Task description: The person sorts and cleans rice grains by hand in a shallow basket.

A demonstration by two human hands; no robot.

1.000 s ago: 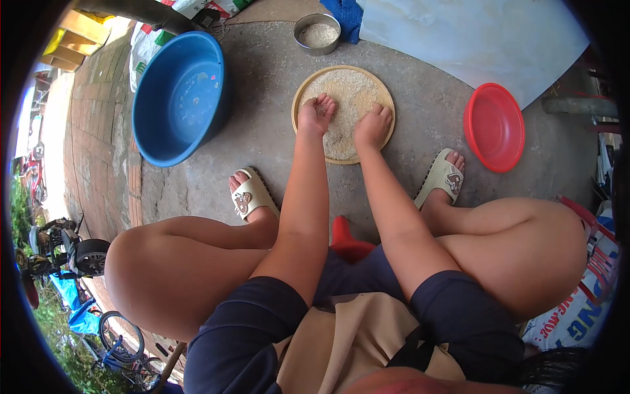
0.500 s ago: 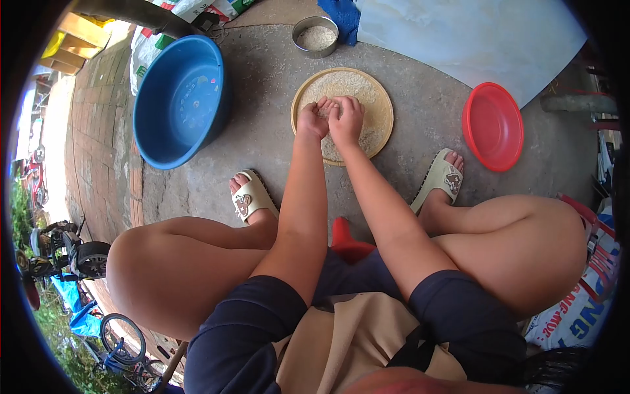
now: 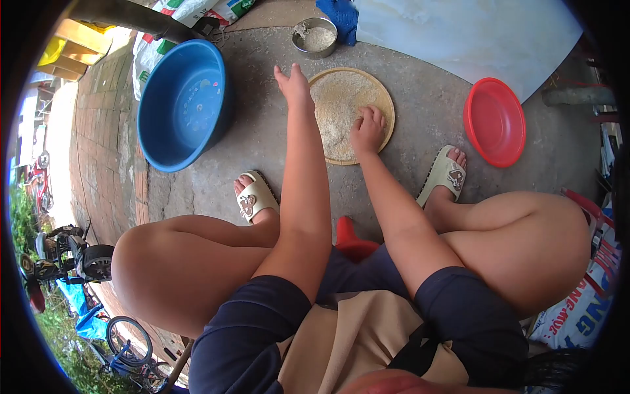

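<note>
Pale grains that look like rice [image 3: 338, 98] lie spread over a round woven tray [image 3: 391, 125] on the ground. My left hand [image 3: 295, 85] is raised beside the tray's left edge, fingers apart and nothing held, just below a metal bowl [image 3: 333, 41]. Inside that bowl are more pale grains, with some whitish bits at its left rim. Over the right part of the tray, my right hand [image 3: 369, 130] has its fingers curled down at the grains; whether anything is between them is hidden.
A large blue basin [image 3: 184, 105] stands at the left and a red basin [image 3: 495, 123] at the right. My sandalled feet flank the tray. A pale sheet [image 3: 459, 39] lies at the upper right, sacks at the upper left. Something red [image 3: 354, 243] sits between my legs.
My cupped hands have separated. The left moved up and left toward the metal bowl and opened; the right moved right and down over the tray. Whitish bits now show at the bowl's left rim.
</note>
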